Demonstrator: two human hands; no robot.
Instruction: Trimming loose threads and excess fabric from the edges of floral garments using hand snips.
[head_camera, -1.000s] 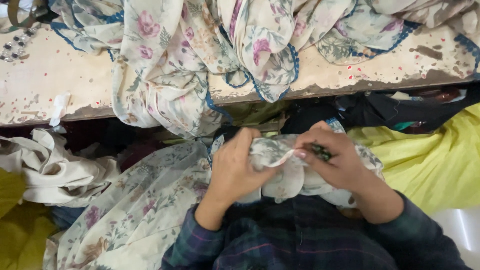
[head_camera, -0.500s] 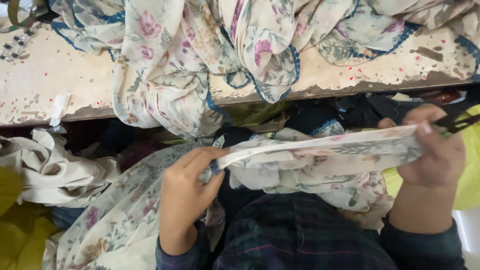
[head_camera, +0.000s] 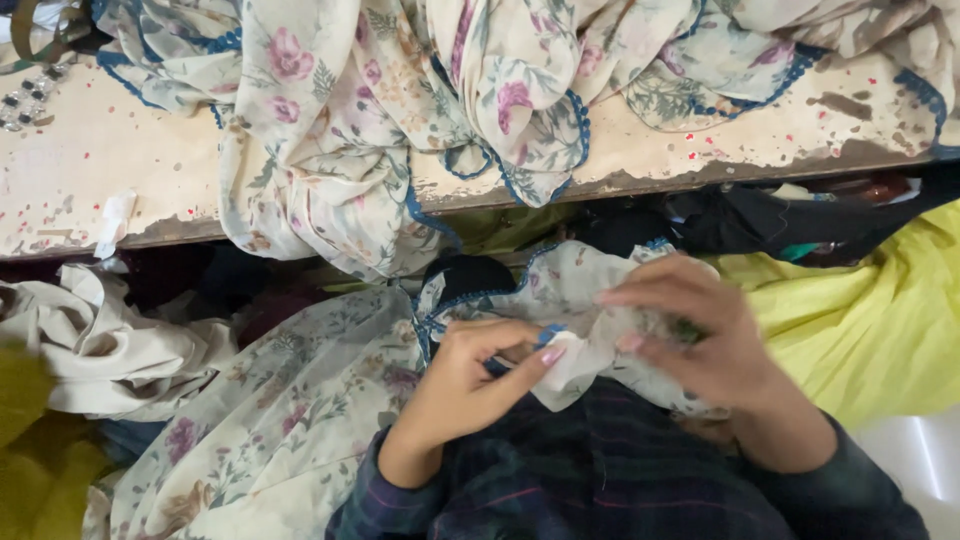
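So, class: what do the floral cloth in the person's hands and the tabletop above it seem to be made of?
Floral cloth: seemingly a thin, soft woven fabric, perhaps chiffon or light cotton; it drapes in loose folds, looks slightly sheer, and has a blue stitched edging. Both the left hand and the right hand pinch it.

Tabletop: probably painted wood or board; the cream coat is chipped and worn, showing dark brown at the front edge.
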